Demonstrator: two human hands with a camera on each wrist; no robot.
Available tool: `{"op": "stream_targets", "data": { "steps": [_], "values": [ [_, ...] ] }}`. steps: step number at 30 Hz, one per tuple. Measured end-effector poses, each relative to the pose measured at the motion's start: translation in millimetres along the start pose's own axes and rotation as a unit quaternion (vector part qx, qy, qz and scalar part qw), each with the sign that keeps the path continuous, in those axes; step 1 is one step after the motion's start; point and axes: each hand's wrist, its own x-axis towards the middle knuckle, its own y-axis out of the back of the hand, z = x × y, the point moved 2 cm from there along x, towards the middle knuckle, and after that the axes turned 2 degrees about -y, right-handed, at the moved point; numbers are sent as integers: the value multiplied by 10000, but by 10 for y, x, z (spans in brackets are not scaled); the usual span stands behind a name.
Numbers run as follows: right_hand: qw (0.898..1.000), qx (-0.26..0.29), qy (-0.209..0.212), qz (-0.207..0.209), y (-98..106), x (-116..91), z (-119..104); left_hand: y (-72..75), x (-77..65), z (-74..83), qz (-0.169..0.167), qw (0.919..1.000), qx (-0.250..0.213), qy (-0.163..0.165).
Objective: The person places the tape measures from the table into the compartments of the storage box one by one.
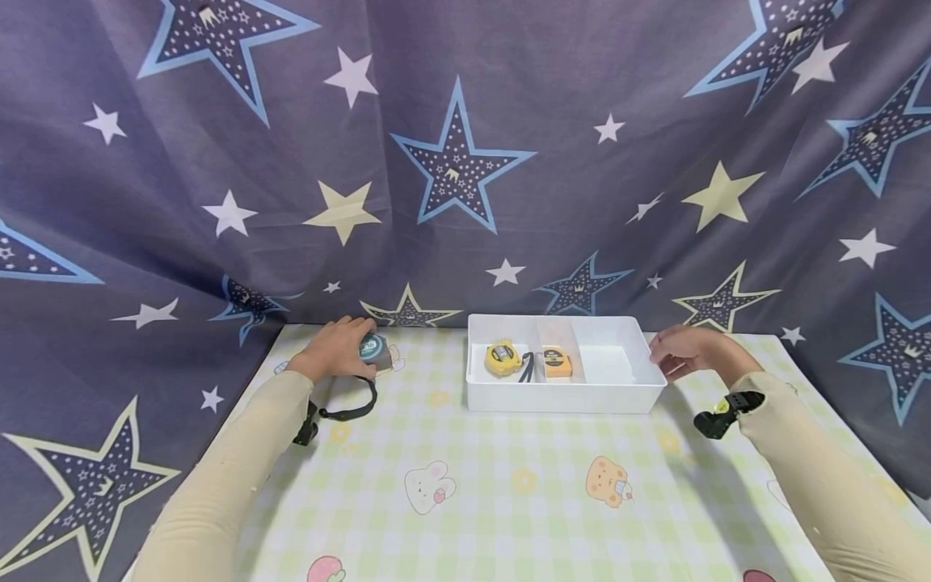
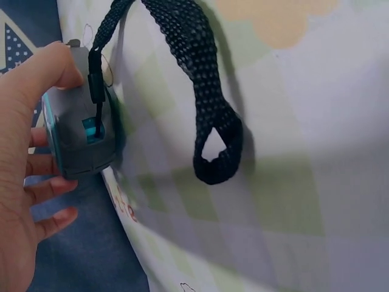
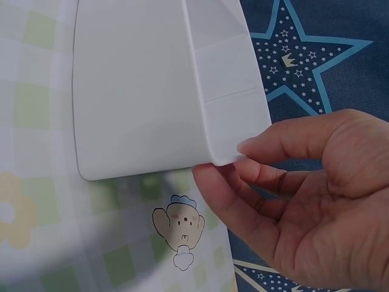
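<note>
At the back left of the table, my left hand (image 1: 336, 347) grips a grey and teal tape measure (image 1: 374, 349). In the left wrist view the thumb presses one side of the tape measure (image 2: 85, 140), and the fingers reach round behind it. Its black wrist strap (image 2: 200, 73) trails over the tablecloth. My right hand (image 1: 694, 349) pinches the right end of a white box (image 1: 560, 398), with thumb and fingers on the rim at a corner in the right wrist view. Inside the box lie a yellow tape measure (image 1: 502, 357) and an orange tape measure (image 1: 557, 361).
A thin divider (image 1: 570, 335) crosses the box; its right section shows a bare floor. The table wears a checked cloth (image 1: 509, 517) with printed cartoon figures. Directly behind the box hangs a dark blue curtain (image 1: 567, 186) with stars, which also runs along both sides.
</note>
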Motion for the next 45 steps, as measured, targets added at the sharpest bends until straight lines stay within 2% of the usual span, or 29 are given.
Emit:
{"op": "stream_targets", "data": {
  "steps": [20,37,45],
  "values": [
    [10000,-48,43,36,0,-6,-14,-22,-8,-3,-16,9999,41,98],
    [9998,-137,74,76,-13,-7,-21,-107,29,-3,59,9998,120,-111],
    [9997,-173,115,106,-4,-11,-21,-123,28,-8,123,9999,88,-66]
  ]
}}
